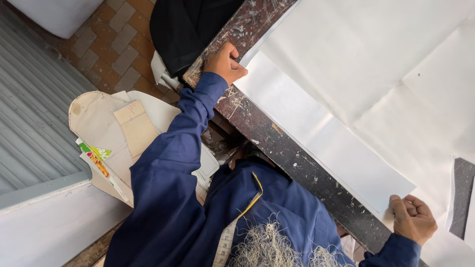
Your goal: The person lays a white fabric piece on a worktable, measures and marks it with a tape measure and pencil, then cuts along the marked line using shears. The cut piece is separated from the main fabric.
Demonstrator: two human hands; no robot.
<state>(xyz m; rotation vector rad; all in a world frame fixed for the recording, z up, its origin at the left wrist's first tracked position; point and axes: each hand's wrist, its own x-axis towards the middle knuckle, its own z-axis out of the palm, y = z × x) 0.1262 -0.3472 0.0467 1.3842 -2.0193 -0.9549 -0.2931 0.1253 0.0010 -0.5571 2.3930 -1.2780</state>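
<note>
Scuffed dark bench (297,163) edge carries a long white paper sheet (321,133), whose near corner the right hand (413,217) pinches with curled fingers, while the left hand (223,63) pinches its far corner beside larger white sheets (376,59).

1. I stand in a tailoring workshop: a scarred, paint-flecked worktable (292,153) carries broad white sheets (366,74).
2. Below the worktable, cardboard pattern pieces (111,128) lie stacked.
3. A measuring tape (232,232) hangs over my blue work coat (198,217).

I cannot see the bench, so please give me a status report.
Left hand pinches one corner of the white paper strip; right hand pinches the opposite end. Strip flat on larger white sheet. Nothing on top.
</note>
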